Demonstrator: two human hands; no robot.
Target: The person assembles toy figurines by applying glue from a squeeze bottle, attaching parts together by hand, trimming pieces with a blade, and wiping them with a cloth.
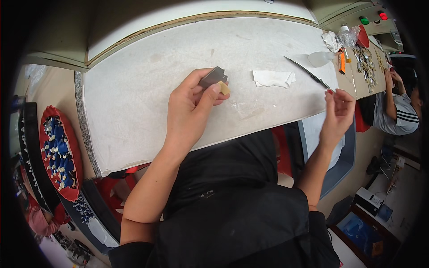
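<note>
My left hand (196,96) is closed around a dark grey flat piece (212,77) with a stepped edge. A small tan block (223,88) sits under the same hand's thumb, against the grey piece. Over the table's right front edge, my right hand (338,114) has its fingers curled in, with a tiny red spot at the thumb tip. What its fingertips pinch, if anything, is too small to make out. A slim black pen-like tool (308,73) with a pointed tip lies on the table, its rear end right by those fingertips.
A folded white cloth (273,79) lies on the white tabletop (134,98). Along the right side are a translucent bottle (319,59), an orange box (342,62) and many small metal parts (366,67). A red bag of blue parts (59,152) stands left. A co-worker (397,111) sits right.
</note>
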